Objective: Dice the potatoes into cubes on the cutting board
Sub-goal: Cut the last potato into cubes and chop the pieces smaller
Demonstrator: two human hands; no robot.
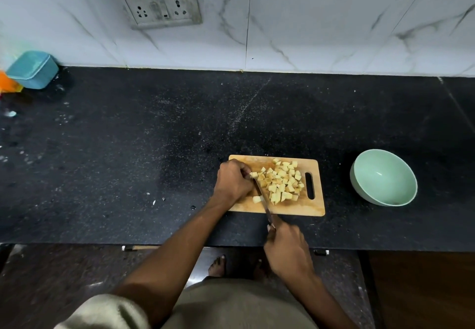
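Note:
A wooden cutting board lies on the black counter, its handle slot to the right. A heap of pale yellow potato cubes covers its middle and right. My left hand rests on the board's left part, fingers curled round a small potato piece at the heap's edge. My right hand grips the handle of a knife near the counter's front edge. The blade runs up across the board, its tip close to my left fingers. One loose cube lies left of the blade.
A pale green bowl stands right of the board. A teal lidded box and an orange thing sit at the far left by the tiled wall. A socket plate hangs on the wall. The counter's front edge runs below my right hand.

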